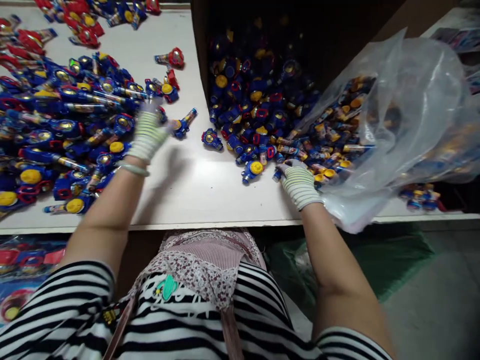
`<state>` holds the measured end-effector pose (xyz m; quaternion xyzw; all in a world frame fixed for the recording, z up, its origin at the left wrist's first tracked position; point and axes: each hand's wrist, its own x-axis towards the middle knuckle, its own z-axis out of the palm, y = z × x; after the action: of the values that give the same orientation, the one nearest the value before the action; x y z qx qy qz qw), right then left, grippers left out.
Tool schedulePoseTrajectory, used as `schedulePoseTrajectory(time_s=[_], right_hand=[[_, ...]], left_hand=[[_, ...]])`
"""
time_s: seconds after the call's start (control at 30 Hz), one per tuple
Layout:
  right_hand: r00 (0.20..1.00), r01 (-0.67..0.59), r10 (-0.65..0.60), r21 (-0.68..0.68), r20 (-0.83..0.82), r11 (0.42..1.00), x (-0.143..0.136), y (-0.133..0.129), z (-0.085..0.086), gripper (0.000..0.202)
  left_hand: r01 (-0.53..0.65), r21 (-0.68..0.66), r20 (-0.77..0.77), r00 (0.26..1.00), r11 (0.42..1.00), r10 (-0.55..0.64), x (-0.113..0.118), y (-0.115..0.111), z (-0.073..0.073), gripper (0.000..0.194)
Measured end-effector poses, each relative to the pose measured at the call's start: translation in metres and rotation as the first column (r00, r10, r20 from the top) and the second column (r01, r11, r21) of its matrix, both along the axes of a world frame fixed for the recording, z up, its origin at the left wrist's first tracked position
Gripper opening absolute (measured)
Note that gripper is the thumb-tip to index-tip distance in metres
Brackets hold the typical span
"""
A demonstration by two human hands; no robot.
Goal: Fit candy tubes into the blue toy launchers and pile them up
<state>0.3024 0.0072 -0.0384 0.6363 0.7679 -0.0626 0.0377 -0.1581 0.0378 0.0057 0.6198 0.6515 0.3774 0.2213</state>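
My left hand (pixel 148 134), in a striped knit glove, is over the right edge of a heap of blue plastic toys (pixel 63 127) with printed tubes. Its fingertips are blurred, but the thumb stands apart and the hand looks open. One blue toy with a tube (pixel 184 124) lies just beyond the thumb. My right hand (pixel 299 184), gloved the same way, has its fingers curled around a small printed tube (pixel 277 175), partly hidden by them. Beside it spreads a pile of small tubes (pixel 330 145) with yellow and blue ends, spilling from a clear plastic bag (pixel 408 110).
A dark open box (pixel 200 55) on its side spills more blue toys (pixel 255 110) onto the white table (pixel 210 200). Red toys (pixel 80 25) lie at the back left. A small cluster of toys (pixel 419 196) sits at the right edge. Green sheeting (pixel 390 255) hangs below.
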Motion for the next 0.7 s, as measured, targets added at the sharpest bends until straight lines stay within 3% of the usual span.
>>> schedulePoseTrajectory(time_s=[0.1, 0.17, 0.23, 0.3, 0.4, 0.47, 0.5, 0.57, 0.7], right_hand=[[0.994, -0.028, 0.032, -0.041, 0.103, 0.999, -0.014, 0.011, 0.004, 0.032], [0.994, -0.055, 0.056, -0.018, 0.095, 0.998, -0.011, 0.009, 0.005, 0.029], [0.998, -0.043, 0.044, 0.036, -0.043, 0.998, -0.003, 0.000, 0.005, 0.030], [0.942, 0.053, -0.022, 0.083, -0.334, 0.995, 0.000, -0.017, 0.003, 0.032], [0.643, 0.124, -0.095, -0.019, -0.760, 0.992, -0.023, -0.048, -0.001, 0.037], [0.474, 0.070, -0.117, -0.095, -0.873, 0.993, -0.053, -0.065, 0.001, 0.040], [0.435, 0.037, -0.119, -0.115, -0.892, 0.993, -0.067, -0.070, 0.003, 0.040], [0.453, -0.035, -0.087, -0.115, -0.887, 0.993, -0.090, -0.075, 0.008, 0.041], [0.744, -0.191, 0.095, -0.075, -0.661, 0.979, -0.101, -0.076, 0.020, 0.039]], left_hand=[[0.094, -0.148, -0.052, 0.993, 0.985, -0.103, 0.097, 0.030, -0.037, 0.078], [0.101, -0.181, -0.033, 0.994, 0.978, -0.109, 0.127, 0.039, -0.056, 0.073], [0.097, -0.184, 0.063, 0.994, 0.978, -0.087, 0.133, 0.034, -0.066, 0.071], [0.132, -0.209, 0.234, 0.969, 0.969, -0.081, 0.128, 0.013, -0.067, 0.064], [0.298, -0.172, 0.501, 0.847, 0.939, -0.177, 0.123, -0.032, -0.057, 0.046], [0.399, -0.085, 0.584, 0.762, 0.913, -0.279, 0.126, -0.059, -0.045, 0.043], [0.422, -0.054, 0.596, 0.741, 0.905, -0.310, 0.128, -0.069, -0.040, 0.044], [0.429, -0.049, 0.584, 0.745, 0.902, -0.323, 0.131, -0.079, -0.030, 0.046], [0.516, -0.092, 0.525, 0.752, 0.852, -0.399, 0.129, -0.082, -0.016, 0.046]])
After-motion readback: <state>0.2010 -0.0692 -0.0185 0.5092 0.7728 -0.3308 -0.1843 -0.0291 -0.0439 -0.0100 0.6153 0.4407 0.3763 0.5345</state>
